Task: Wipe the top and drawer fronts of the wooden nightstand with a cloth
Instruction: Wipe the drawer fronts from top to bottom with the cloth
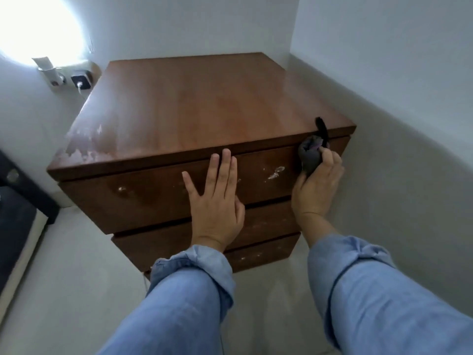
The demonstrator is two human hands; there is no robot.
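The wooden nightstand (194, 108) stands in a white corner, its top bare with worn pale patches at the front left. Three drawer fronts face me; the top drawer front (143, 198) has chipped white spots. My left hand (215, 198) lies flat with straight fingers against the top drawer front, fingertips at the gap under the top. My right hand (317, 185) grips a bunched dark grey cloth (309, 157) and holds it against the right end of the top drawer front. A dark strip of the cloth sticks up over the front edge of the top.
White walls close in behind and to the right. A wall socket with a dark plug (80, 79) and a white device (51, 73) sit left of the nightstand under a bright light. A dark piece of furniture (23, 201) stands at the left edge. Pale floor lies below.
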